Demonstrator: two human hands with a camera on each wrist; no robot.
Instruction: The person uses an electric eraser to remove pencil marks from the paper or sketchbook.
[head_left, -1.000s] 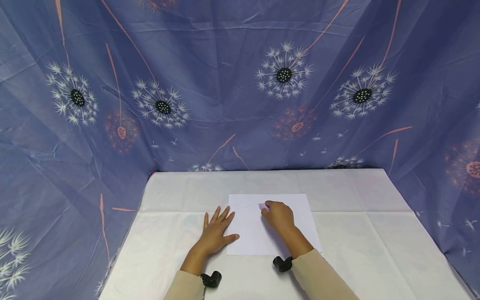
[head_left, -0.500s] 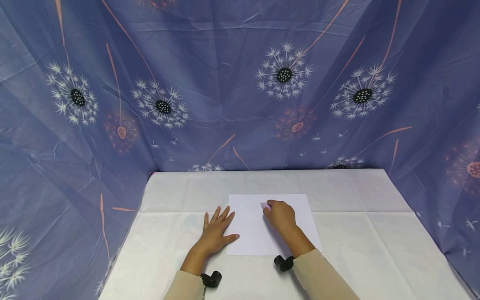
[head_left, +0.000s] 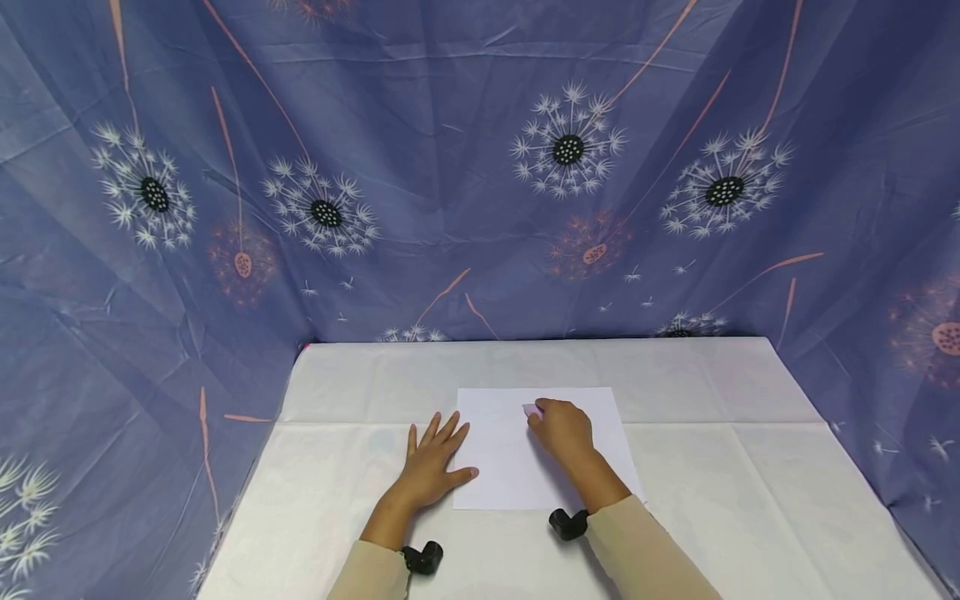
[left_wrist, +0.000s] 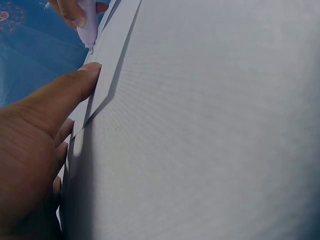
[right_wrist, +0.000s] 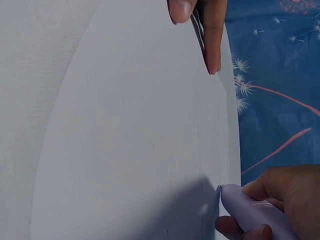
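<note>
A white sheet of paper (head_left: pixel 498 450) lies on the white-covered table, with a few faint small marks visible in the right wrist view. My left hand (head_left: pixel 429 471) rests flat, fingers spread, its thumb on the paper's left edge. With thumb and fingers my right hand (head_left: pixel 562 432) pinches a lavender pen-shaped tool (right_wrist: pixel 255 212), thick-bodied and tapering to a small tip; its exact kind is unclear. The tip is at the paper's surface in the upper middle of the sheet. Most of the tool's body (left_wrist: pixel 88 22) is hidden by the right hand in the head view.
White cloth (head_left: pixel 712 483) with fold creases covers the table. A blue dandelion-print curtain (head_left: pixel 450 167) hangs behind and at both sides. Small black devices sit at the left wrist (head_left: pixel 423 558) and right wrist (head_left: pixel 567 525).
My right hand and the lavender pen-shaped tool have shifted slightly to the right across the paper. The left hand and the sheet stay where they were.
</note>
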